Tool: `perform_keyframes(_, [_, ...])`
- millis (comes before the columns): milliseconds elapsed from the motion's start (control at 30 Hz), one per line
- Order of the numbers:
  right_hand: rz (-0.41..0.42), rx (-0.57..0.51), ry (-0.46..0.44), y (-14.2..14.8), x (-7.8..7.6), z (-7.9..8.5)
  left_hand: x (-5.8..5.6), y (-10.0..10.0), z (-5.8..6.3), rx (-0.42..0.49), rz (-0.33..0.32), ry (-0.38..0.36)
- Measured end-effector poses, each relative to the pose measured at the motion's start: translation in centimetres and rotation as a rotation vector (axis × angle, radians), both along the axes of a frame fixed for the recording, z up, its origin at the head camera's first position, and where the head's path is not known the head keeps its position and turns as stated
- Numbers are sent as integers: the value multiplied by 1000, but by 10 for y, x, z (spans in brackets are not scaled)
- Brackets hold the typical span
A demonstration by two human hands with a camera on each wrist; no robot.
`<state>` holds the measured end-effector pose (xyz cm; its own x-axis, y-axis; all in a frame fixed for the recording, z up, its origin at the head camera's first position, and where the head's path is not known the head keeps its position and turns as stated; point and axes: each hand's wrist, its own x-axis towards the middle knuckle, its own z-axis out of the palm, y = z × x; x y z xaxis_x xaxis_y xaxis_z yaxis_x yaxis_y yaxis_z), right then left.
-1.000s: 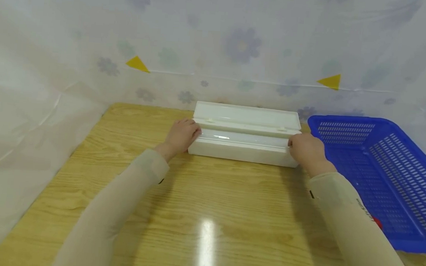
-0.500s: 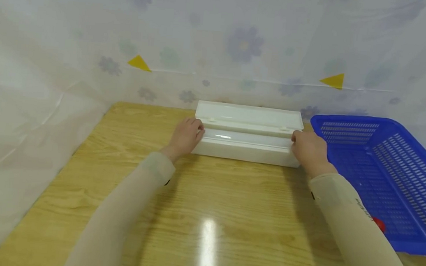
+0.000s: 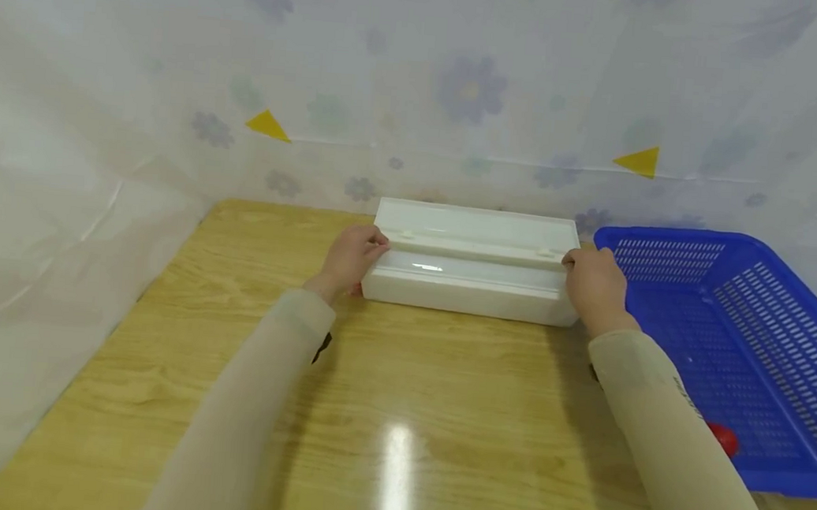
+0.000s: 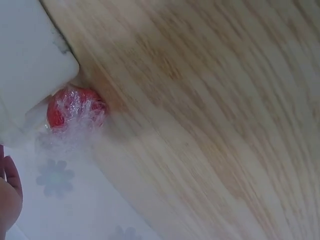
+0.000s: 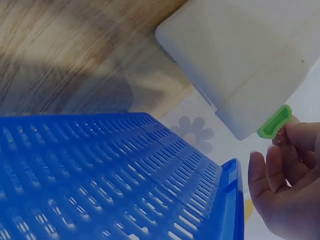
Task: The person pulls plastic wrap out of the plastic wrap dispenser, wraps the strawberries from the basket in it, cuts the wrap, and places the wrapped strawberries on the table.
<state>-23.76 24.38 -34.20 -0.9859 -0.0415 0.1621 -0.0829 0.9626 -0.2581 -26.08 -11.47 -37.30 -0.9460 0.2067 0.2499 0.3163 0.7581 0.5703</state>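
A long white box (image 3: 472, 300) with its lid (image 3: 478, 222) raised lies across the far part of the table; it looks like a cling film dispenser. At its left end is my left hand (image 3: 348, 255), thumb and fingertips brought together by the upper edge; what they hold is too small to tell. My right hand (image 3: 595, 288) is at the other end. In the right wrist view its thumb and finger pinch a small green end piece (image 5: 275, 122) at the box corner. Against the left end, a red item wrapped in crumpled cling film (image 4: 75, 107) rests on the table.
A blue slotted basket (image 3: 784, 482) stands to the right, close to the right forearm. It contains a red round object (image 3: 724, 440). Behind the wood-grain table (image 3: 435, 383) hangs a flowered curtain (image 3: 463, 85) with yellow triangles.
Both hands have stayed at the box ends, shifting slightly, with the right one a little further back along its end. The wrapped red item now shows beside the left hand.
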Motion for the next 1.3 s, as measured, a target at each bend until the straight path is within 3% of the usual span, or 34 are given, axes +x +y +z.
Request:
perform_keyframes(200, [-8, -39, -13, 1, 0, 0, 2, -5, 3, 82, -4, -44])
perform_keyframes(800, [-28, -38, -25, 2, -2, 4, -2, -2, 10, 70, 31, -32])
perform_keyframes(1100, [-65, -83, -45, 3, -9, 5, -5, 0, 12, 117, 43, -37])
perform_keyframes(1300, [-19, -122, -47, 6, -11, 7, -6, 1, 14, 162, 49, -8])
